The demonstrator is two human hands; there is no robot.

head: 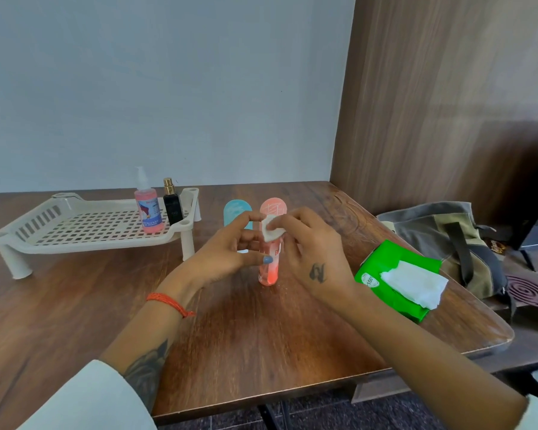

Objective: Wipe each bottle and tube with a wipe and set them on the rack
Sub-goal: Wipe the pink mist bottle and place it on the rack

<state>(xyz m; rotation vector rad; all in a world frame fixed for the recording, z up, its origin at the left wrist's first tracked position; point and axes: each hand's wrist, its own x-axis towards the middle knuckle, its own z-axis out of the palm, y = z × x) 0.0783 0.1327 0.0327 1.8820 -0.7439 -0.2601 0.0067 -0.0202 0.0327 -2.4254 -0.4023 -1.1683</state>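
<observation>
From the head camera, the only view I have, I read this as the wiping step on the pink tube (269, 268), which stands cap-down on the wooden table (261, 352) in front of me. My left hand (227, 249) is curled round the tube's middle, steadying it. My right hand (311, 243) pinches a small folded wipe (272, 228) between thumb and fingertips and presses it against the upper part of the tube, just below its flat crimped end.

A blue tube (237, 211) stands just behind my left hand, partly hidden by the fingers, so I take it to be still waiting for its turn. The white rack (84, 231) sits off to the left, well apart from the hands, and already carries a pink spray bottle (148, 212) and a black perfume bottle (172, 204) in its near right corner, side by side and upright.

To the right lies the green wipe pack (385, 274), one sheet hanging loose from its opening (handy for the blue tube later).

Next, I judge, the wipe should travel down the tube's length, after which the left hand must carry the tube over to the rack and set it beside the two bottles without knocking them.
</observation>
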